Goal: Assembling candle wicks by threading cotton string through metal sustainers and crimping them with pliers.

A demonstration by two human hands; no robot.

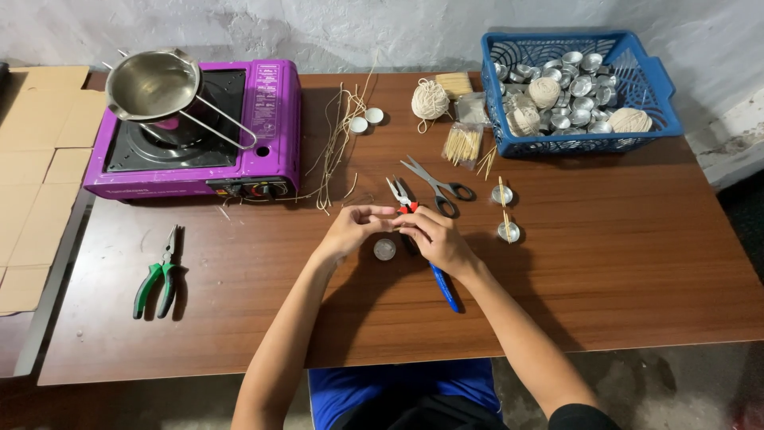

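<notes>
Lying at the far left of the brown wooden bench [605,279] are green-handled pliers [161,275], well apart from the hands. Behind them sits a purple portable gas stove [270,119] carrying a steel pouring pot with a long wire handle [155,84]. Loose pale wick strands [338,143] trail down the bench to the right of the stove, with two small white discs [366,119] beside them.

The left hand [354,227] hovers above the middle of the bench, its fingertips pinched together against those of the right hand; what the grip holds is too small to tell. Just below and between the hands, a small round metal cup [384,249] rests on the bench. The right hand [438,239] is closed in a pinch over red-handled small pliers [402,197], and a blue pen-like stick [444,287] lies under its wrist.

Right of the hands lie black-handled scissors [436,185], then two more metal cups with wooden sticks across them [504,213]. Farther back sit a ball of cream twine [430,99] and a bundle of wooden sticks [461,145]. A blue plastic basket [660,87] at the far right holds many metal cups and twine balls.
</notes>
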